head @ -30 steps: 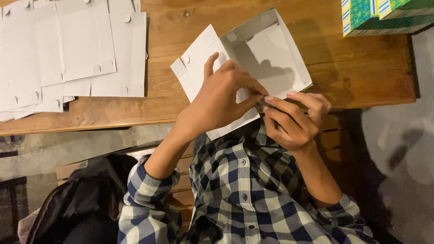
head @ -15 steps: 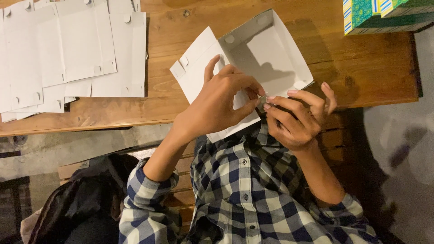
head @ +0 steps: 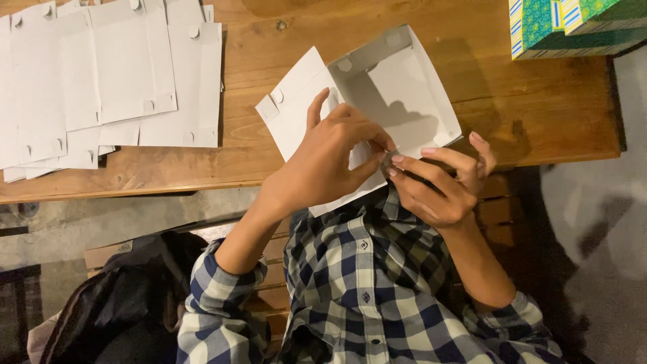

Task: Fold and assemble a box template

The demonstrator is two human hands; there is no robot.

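Since earlier: hands barely shift | left hand [head: 330, 158] and right hand [head: 438, 182] pinch white cardboard box [head: 394, 94] corner at tabletop [head: 539, 121] front edge | walls half-raised; flat blanks [head: 101, 74] remain

The person wears a checked button-up shirt [head: 367, 290] — navy, white and grey-green squares crossing in a plaid. Small dark buttons run down the front placket at six o'clock. Both sleeves are rolled up into thick cuffs — one at seven o'clock, one at five — leaving the forearms bare. No rings or watch show on the left hand [head: 330, 158] or right hand [head: 438, 185].
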